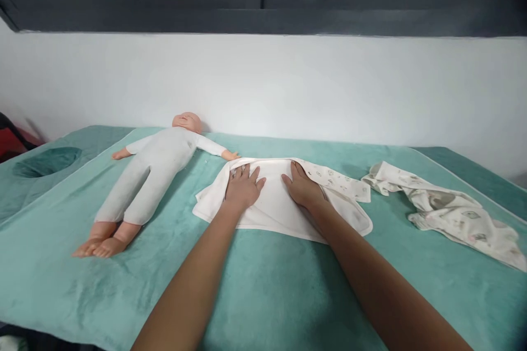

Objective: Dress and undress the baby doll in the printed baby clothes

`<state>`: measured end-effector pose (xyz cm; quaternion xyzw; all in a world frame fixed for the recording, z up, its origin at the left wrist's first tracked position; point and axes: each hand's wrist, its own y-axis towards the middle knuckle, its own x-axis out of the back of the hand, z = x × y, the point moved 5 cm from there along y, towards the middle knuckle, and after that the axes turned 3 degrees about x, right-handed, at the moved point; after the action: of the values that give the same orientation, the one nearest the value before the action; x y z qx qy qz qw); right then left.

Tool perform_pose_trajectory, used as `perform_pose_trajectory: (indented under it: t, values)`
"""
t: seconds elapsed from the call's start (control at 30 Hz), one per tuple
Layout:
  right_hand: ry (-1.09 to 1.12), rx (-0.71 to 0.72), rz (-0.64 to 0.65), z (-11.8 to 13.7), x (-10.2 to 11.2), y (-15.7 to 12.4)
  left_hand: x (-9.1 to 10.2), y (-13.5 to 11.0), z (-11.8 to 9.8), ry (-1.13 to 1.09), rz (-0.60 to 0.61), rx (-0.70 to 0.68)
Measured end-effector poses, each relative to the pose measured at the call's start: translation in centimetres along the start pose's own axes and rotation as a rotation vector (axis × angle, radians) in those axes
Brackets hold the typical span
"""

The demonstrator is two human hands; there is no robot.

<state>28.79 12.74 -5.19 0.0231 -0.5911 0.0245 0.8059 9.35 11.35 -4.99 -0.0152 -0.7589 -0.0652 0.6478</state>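
Observation:
A white baby top (272,197) with a printed sleeve lies spread on the green cover in front of me. My left hand (242,189) rests flat on its left half, fingers apart and pointing to the top's far edge. On the right half lies my right hand (303,186), its fingers stretched out and its thumb apart. Some right fingertips are partly hidden by the cloth at the far edge. To the left a baby doll (152,170) in a white suit lies on its back, one hand close to the top's far left corner.
A crumpled printed baby garment (457,208) lies to the right. The green padded cover (263,290) spreads over the whole surface, with a round hollow (48,162) at the left. Behind stand a white wall (263,88) and a dark window frame (164,11).

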Motion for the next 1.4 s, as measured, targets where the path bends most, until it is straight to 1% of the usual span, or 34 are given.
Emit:
perform_pose_trajectory:
  t: [0.07,0.1,0.17,0.27,0.37,0.47,0.6,0.7,0.73,0.8,0.87,0.93,1.03,1.1,1.17,1.23,1.33,1.4]
  values:
    - [0.006,-0.014,0.002,-0.1,0.0,0.1,0.2,0.1,0.1,-0.009,-0.008,0.007]
    - [0.010,-0.019,-0.001,-0.2,0.0,0.2,0.4,0.0,0.1,-0.010,-0.033,0.008]
    - [0.016,-0.020,-0.030,-0.3,0.1,0.1,1.0,-0.1,0.1,0.000,-0.117,-0.003]
    - [0.021,-0.016,-0.116,-0.3,0.4,-0.1,1.7,-0.4,0.0,0.009,-0.246,-0.035]
    - [0.044,-0.014,-0.173,-0.5,0.5,-0.3,1.8,-0.4,-0.1,-0.001,-0.315,-0.055]
    - [0.061,0.010,-0.181,-0.7,0.2,0.0,1.3,-0.2,0.0,-0.006,-0.300,-0.053]
    - [0.050,0.024,-0.177,-0.9,-0.2,0.3,0.4,0.5,0.2,-0.013,-0.200,-0.034]
    - [0.042,0.011,-0.165,-0.8,0.0,0.1,0.3,0.9,0.3,-0.024,-0.142,-0.030]
    - [0.037,0.012,-0.155,-0.6,0.2,0.0,0.4,0.9,0.3,-0.030,-0.136,-0.034]
    - [0.015,0.039,-0.124,-0.2,0.4,-0.3,0.9,0.6,0.2,-0.043,-0.164,-0.056]
    - [-0.019,0.095,-0.093,0.4,0.6,-0.7,1.4,-0.3,-0.2,-0.054,-0.216,-0.109]
    - [-0.049,0.182,-0.070,1.1,0.6,-1.1,1.8,-2.0,-0.8,-0.077,-0.238,-0.206]
    - [-0.071,0.366,-0.053,2.7,0.2,-2.1,1.9,-5.8,-2.0,-0.164,-0.174,-0.398]
    - [-0.070,0.472,-0.044,4.0,-0.1,-3.0,2.1,-8.5,-2.2,-0.234,-0.135,-0.476]
    - [-0.055,0.542,-0.031,5.2,-0.4,-3.8,2.4,-10.7,-1.8,-0.291,-0.128,-0.473]
    - [-0.039,0.587,-0.013,6.1,-0.6,-4.3,2.8,-12.1,-1.0,-0.311,-0.142,-0.421]
    - [-0.029,0.623,0.011,6.6,-0.7,-4.6,3.2,-12.9,-0.2,-0.248,-0.189,-0.349]
    - [-0.027,0.624,0.014,6.6,-0.7,-4.7,3.3,-13.0,-0.2,-0.186,-0.198,-0.349]
